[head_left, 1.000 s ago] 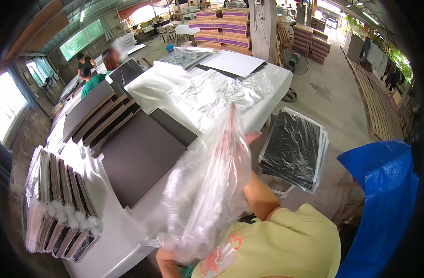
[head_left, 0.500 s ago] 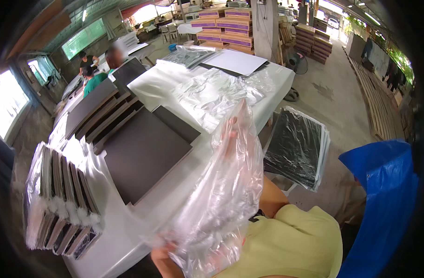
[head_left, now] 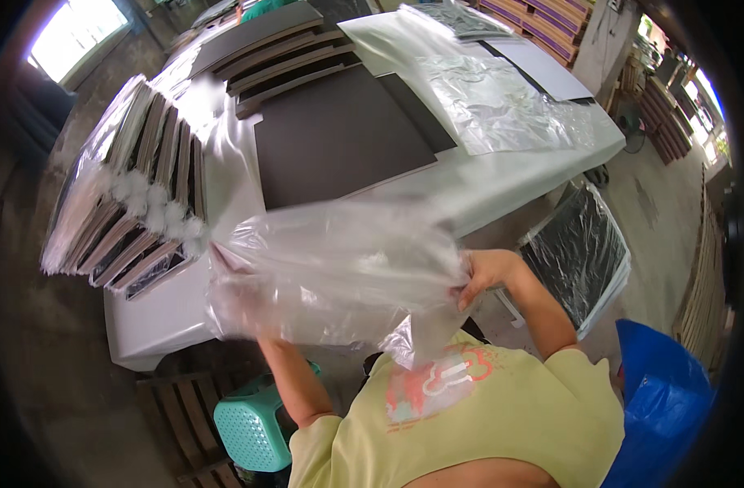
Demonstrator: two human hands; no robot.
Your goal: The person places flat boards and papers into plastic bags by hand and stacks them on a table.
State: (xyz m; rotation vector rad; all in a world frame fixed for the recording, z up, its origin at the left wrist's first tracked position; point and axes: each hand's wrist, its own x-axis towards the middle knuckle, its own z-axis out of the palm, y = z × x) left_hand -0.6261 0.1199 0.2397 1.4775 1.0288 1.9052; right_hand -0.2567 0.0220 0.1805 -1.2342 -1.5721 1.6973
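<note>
A clear plastic bag (head_left: 347, 268) is stretched sideways in front of me, over the near edge of the table. My right hand (head_left: 487, 272) pinches its right end, thumb toward me. At the left end, my left hand (head_left: 246, 293) shows through the film, and its fingers are smeared by motion. Whether that hand is inside the bag or behind it, I cannot tell. Just beyond the bag, a flat dark grey panel (head_left: 339, 134) lies on the white-covered table (head_left: 494, 195).
Several plastic-wrapped panels (head_left: 136, 191) are stacked at the table's left. More dark panels (head_left: 266, 32) lie in a staggered stack at the back. Loose clear film (head_left: 502, 106) covers the far right. A wrapped black panel (head_left: 579, 248) is beside the table; a green stool (head_left: 254, 427) stands below left.
The bag has swung from upright to sideways. My right hand has come down from its upper end to the right, and my left hand has moved up. The view has tilted downward.
</note>
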